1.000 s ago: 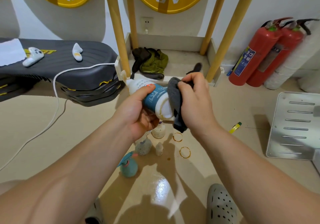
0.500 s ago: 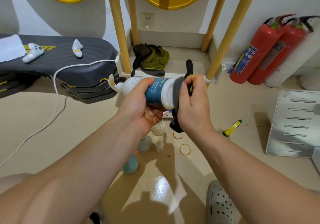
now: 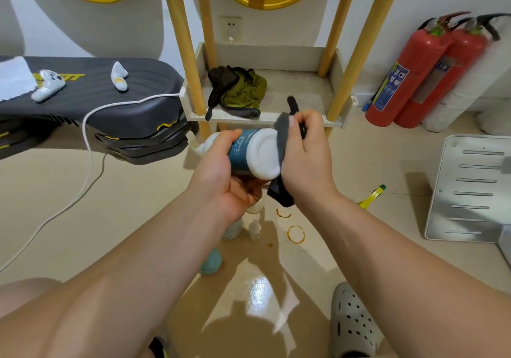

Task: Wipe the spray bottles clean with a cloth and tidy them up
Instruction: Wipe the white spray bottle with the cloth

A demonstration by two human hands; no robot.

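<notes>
My left hand grips a white spray bottle with a blue label, held sideways with its nozzle pointing left and its round base turned toward me. My right hand pinches a dark grey cloth against the right edge of that base; the cloth's tail hangs below the wrist. On the floor below stand several small bottles: a speckled one, a small white one and a teal one, partly hidden by my left forearm.
A low shelf with yellow posts holds a green and black cloth bundle. A black bench with a controller and white cable is at left. Two red extinguishers and a metal plate sit right. Brown ring stains mark the floor.
The bottle has tipped so that its white base now faces me, and the cloth has shifted from covering the base to its right edge. Both hands moved slightly up.
</notes>
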